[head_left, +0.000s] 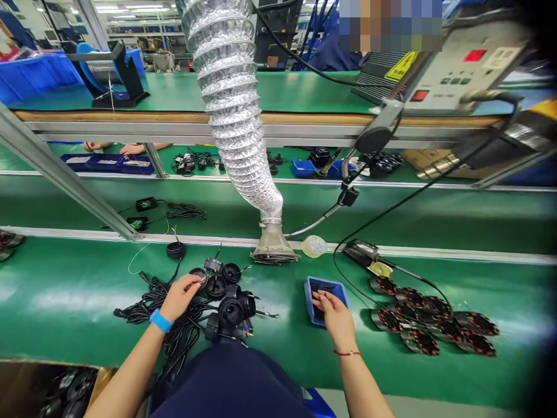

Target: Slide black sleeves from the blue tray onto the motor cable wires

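My left hand point(180, 296), with a blue band at the wrist, reaches over a pile of round black plastic caps point(230, 312) with cables. Its fingers are pinched at the thin wire ends point(204, 280) of one cap. To the right, my right hand point(337, 316) is over a small blue bin point(310, 310), its fingertips closed together inside the rim. Dark small contents lie in the bin, but what the fingertips hold is too small to make out. Black cables point(180, 337) trail in a bundle beside and below my left hand.
A foil duct point(235, 122) hangs down to a metal hood point(274, 244) ahead of my hands. Several motor stators point(420, 339) stand at the right, near a soldering iron stand point(363, 252). One black cap point(175, 249) sits apart. A co-worker's hands point(130, 149) show across the bench.
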Action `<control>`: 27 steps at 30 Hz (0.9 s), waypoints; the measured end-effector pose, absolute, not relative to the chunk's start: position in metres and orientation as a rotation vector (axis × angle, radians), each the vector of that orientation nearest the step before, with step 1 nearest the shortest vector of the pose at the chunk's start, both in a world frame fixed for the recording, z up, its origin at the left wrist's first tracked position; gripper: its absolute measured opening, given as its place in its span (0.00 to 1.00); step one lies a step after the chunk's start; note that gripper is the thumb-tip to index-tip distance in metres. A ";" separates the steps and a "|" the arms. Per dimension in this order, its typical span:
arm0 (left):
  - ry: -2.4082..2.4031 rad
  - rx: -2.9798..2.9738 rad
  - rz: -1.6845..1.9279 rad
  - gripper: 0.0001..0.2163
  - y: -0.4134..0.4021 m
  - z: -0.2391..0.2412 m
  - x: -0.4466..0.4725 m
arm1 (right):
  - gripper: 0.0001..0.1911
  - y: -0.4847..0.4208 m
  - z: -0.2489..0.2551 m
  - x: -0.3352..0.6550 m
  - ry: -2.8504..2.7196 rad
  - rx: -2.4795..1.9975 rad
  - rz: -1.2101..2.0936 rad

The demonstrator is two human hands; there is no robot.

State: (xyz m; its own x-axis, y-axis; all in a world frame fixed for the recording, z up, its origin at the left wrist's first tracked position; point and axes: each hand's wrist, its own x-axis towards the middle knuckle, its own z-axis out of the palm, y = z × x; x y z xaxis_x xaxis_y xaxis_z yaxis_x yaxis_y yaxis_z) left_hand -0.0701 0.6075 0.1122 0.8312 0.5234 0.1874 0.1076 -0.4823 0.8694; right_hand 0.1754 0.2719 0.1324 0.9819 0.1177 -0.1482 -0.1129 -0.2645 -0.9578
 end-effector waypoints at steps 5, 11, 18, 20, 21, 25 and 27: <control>0.455 2.008 0.548 0.16 0.604 0.109 -0.076 | 0.34 0.326 0.172 0.134 -0.192 -1.673 0.395; 0.446 1.905 0.592 0.15 0.601 0.107 -0.077 | 0.28 0.419 0.205 0.070 -0.560 -1.695 0.762; 0.455 1.781 0.656 0.16 0.596 0.100 -0.073 | 0.24 0.490 0.203 0.038 -0.751 -1.779 0.904; 0.466 1.768 0.660 0.16 0.595 0.098 -0.072 | 0.24 0.498 0.196 0.038 -0.735 -1.794 0.921; 0.468 1.761 0.657 0.16 0.595 0.097 -0.072 | 0.24 0.501 0.194 0.038 -0.733 -1.796 0.934; 0.478 1.748 0.632 0.17 0.596 0.099 -0.072 | 0.24 0.504 0.186 0.038 -0.721 -1.791 0.960; 0.486 1.752 0.626 0.17 0.597 0.100 -0.072 | 0.24 0.504 0.185 0.038 -0.698 -1.794 0.950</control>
State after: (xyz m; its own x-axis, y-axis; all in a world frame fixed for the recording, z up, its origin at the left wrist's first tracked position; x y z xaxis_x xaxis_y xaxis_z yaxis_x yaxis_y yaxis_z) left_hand -0.0719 0.5970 0.1004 0.7714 0.6153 0.1620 0.0040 -0.2593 0.9658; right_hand 0.0377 0.5036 0.1854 0.5339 0.7912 -0.2984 0.0486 -0.3810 -0.9233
